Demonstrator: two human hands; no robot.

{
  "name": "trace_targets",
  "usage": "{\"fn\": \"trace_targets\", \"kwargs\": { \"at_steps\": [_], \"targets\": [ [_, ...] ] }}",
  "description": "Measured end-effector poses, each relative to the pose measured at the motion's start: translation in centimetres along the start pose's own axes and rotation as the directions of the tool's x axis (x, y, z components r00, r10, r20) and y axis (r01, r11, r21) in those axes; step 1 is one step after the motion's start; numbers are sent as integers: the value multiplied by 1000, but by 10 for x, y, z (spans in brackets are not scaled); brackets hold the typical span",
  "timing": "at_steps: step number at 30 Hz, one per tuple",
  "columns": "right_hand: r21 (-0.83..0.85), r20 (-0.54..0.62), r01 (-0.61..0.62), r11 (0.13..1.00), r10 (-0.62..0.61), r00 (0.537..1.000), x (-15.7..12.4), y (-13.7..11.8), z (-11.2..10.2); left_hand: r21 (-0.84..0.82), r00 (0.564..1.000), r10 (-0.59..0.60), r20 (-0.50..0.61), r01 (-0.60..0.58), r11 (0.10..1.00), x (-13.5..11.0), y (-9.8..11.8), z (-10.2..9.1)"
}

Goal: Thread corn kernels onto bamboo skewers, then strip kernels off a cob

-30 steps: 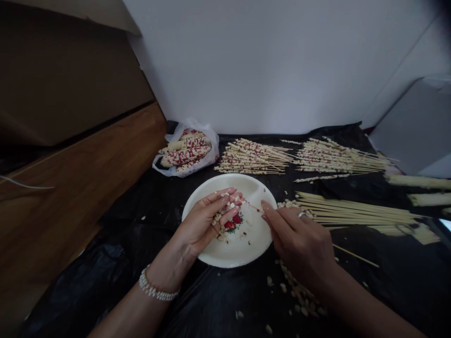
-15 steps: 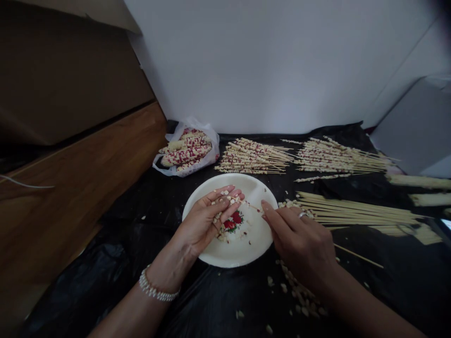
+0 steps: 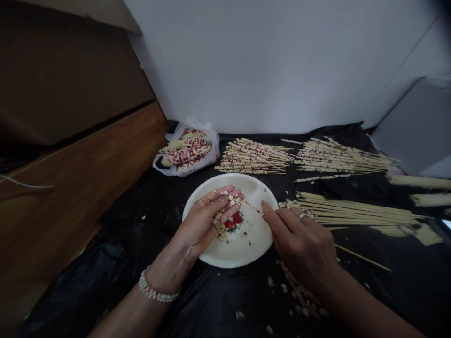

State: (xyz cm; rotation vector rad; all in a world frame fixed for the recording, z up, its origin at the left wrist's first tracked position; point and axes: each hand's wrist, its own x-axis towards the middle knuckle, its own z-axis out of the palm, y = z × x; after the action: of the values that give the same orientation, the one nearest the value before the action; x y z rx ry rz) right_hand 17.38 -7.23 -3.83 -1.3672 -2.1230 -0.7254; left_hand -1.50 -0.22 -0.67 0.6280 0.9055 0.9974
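My left hand [image 3: 207, 213], palm up and cupped over the bowl, holds loose corn kernels [image 3: 225, 193]; its thumb presses at the fingers near the skewer tip. My right hand [image 3: 299, 234], a ring on one finger, pinches a thin wooden skewer [image 3: 362, 257] whose rear end sticks out to the right behind the hand. A few kernels sit on the skewer's front part between the hands, and its tip meets the left fingers. Beneath is a white bowl [image 3: 239, 258] with a red flower print and some kernels in it.
A plastic bag [image 3: 213, 157] of speckled corn cobs [image 3: 186, 154] stands behind the bowl. Two piles of kernel-threaded skewers [image 3: 246, 155] lie farther back. Bare skewers [image 3: 359, 211], bare-looking cobs [image 3: 423, 182] and scattered kernels [image 3: 306, 300] are on the right, on black plastic sheeting [image 3: 155, 239].
The skewer's rear end reaches slightly farther to the right and down behind my right hand. My left thumb and fingers have shifted a little around the kernels. The bowl stays put.
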Motion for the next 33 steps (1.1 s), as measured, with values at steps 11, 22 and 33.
{"fn": "trace_targets", "kwargs": {
  "at_steps": [11, 22, 33],
  "targets": [
    [-18, -1, 13, 1000, -13, 1000, 0, 0, -1, -10, 999, 28, -39, -28, 1000, 1, -1, -4],
    [-1, -27, 38, 999, -38, 999, 0, 3, -2, 52, 999, 14, -44, -11, 999, 1, 1, -3],
    [-9, -54, 70, 997, -71, 996, 1, -3, -6, 106, 1000, -27, -10, 27, 994, 0, 1, -4]
  ]
}}
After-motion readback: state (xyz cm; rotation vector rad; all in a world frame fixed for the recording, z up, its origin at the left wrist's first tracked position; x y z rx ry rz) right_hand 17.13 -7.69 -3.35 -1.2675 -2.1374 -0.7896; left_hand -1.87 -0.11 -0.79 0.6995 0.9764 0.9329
